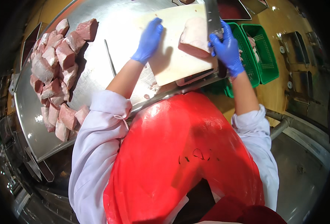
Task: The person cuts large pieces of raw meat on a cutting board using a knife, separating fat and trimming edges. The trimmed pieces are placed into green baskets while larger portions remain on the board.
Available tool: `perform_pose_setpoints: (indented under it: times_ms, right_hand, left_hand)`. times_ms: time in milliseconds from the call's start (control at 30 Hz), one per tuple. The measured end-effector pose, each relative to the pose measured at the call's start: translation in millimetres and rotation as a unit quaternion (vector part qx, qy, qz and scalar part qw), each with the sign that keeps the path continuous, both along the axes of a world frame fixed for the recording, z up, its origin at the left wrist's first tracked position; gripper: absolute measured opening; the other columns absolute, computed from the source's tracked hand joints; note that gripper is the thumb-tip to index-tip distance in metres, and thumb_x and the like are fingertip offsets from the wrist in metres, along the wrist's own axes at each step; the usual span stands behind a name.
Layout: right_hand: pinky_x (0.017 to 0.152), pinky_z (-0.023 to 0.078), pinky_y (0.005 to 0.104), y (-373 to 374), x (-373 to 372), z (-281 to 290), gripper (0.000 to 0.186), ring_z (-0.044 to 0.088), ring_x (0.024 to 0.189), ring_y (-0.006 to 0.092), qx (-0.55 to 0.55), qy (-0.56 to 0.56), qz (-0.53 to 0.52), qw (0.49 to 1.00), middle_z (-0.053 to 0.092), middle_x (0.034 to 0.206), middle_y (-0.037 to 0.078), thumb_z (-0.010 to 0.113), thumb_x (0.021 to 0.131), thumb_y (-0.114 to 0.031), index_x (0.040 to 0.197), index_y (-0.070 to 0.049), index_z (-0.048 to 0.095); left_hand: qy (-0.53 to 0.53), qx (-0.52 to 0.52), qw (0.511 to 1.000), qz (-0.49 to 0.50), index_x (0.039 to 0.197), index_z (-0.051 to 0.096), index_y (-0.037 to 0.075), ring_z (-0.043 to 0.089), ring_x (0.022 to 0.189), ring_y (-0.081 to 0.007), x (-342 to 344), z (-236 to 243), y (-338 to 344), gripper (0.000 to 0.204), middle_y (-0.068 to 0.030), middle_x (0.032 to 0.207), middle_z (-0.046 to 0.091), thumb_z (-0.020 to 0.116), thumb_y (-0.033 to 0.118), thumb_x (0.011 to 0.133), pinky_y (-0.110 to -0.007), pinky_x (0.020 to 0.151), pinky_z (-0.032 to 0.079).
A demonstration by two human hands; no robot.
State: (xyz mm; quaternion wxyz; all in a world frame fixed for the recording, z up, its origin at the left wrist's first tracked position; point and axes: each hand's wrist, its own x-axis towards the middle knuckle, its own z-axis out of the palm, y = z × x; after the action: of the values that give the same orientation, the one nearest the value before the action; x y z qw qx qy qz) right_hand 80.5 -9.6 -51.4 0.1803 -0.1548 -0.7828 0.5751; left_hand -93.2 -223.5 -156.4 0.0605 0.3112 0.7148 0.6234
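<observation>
A thick block of pale, fat-covered meat (194,35) lies on the white cutting board (165,74), its pink cut face toward me. At its right side, my right hand (226,48) in a blue glove is closed round a knife with a broad dark blade (212,18). The blade stands alongside the meat; I cannot tell whether it touches it. My left hand (150,41), also blue-gloved, hovers over the board's left part, apart from the meat. It is slightly blurred, its fingers stretched out together, holding nothing.
Many meat chunks (56,63) are heaped on the steel table (92,71) at the left. A thin metal rod (109,58) lies left of the board, with small scraps (153,86) near the front edge. Green baskets (267,56) with some meat stand at the right.
</observation>
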Motion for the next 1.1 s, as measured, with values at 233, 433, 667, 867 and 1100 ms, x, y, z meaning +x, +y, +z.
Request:
perform_pose_setpoints:
  times_ms: [233, 433, 667, 867, 1100]
  right_hand:
    - [0.057, 0.053, 0.0520, -83, 18, -28, 0.077, 0.065, 0.062, 0.0378, 0.456, -0.120, -0.042, 0.881, 0.066, 0.075, 0.016, 0.055, 0.095, -0.014, 0.163, -0.022, 0.020]
    - [0.055, 0.052, 0.0536, -110, 98, -29, 0.082, 0.063, 0.061, 0.0404, 0.444, -0.266, 0.020, 0.855, 0.065, 0.076, 0.019, 0.056, 0.093, -0.010, 0.163, -0.021, 0.015]
    - [0.065, 0.053, 0.0489, -108, 185, 11, 0.077, 0.067, 0.070, 0.0422, 0.306, -0.281, 0.031, 0.909, 0.069, 0.086, 0.023, 0.056, 0.095, -0.010, 0.163, -0.019, 0.021]
    - [0.069, 0.054, 0.0458, -89, 95, 33, 0.076, 0.068, 0.075, 0.0436, 0.278, -0.140, -0.038, 0.949, 0.068, 0.082, 0.025, 0.057, 0.095, -0.010, 0.162, -0.016, 0.022]
    - [0.071, 0.057, 0.0426, -45, -50, -11, 0.073, 0.071, 0.072, 0.0347, 0.407, -0.234, -0.029, 0.882, 0.070, 0.088, 0.026, 0.053, 0.093, -0.020, 0.158, -0.002, 0.025]
  left_hand:
    - [-0.085, 0.061, 0.994, 0.005, 0.140, 0.047, -0.006, 0.059, 0.121, -0.0277, -12, 13, -21, 0.050, -0.0219, 0.134, 0.060, 0.055, 0.027, 0.103, -0.037, 0.103, 0.048]
    - [-0.112, 0.115, 0.987, 0.019, 0.130, 0.054, -0.005, 0.066, 0.100, -0.0237, -8, 10, -15, 0.041, -0.0187, 0.113, 0.065, 0.063, 0.021, 0.098, -0.034, 0.088, 0.054]
    - [0.050, -0.017, 0.999, -0.010, 0.106, 0.064, 0.000, 0.069, 0.073, -0.0192, 31, 28, 4, 0.035, -0.0130, 0.083, 0.071, 0.076, 0.029, 0.089, -0.031, 0.068, 0.055]
    - [0.185, -0.181, 0.966, 0.022, 0.082, 0.066, 0.005, 0.067, 0.072, -0.0357, 51, 23, 20, 0.031, -0.0153, 0.077, 0.069, 0.071, 0.035, 0.079, -0.044, 0.068, 0.053]
    - [0.207, -0.133, 0.969, -0.010, 0.080, 0.069, 0.007, 0.067, 0.068, -0.0339, 49, 17, 10, 0.017, -0.0136, 0.074, 0.069, 0.069, 0.023, 0.078, -0.044, 0.066, 0.052]
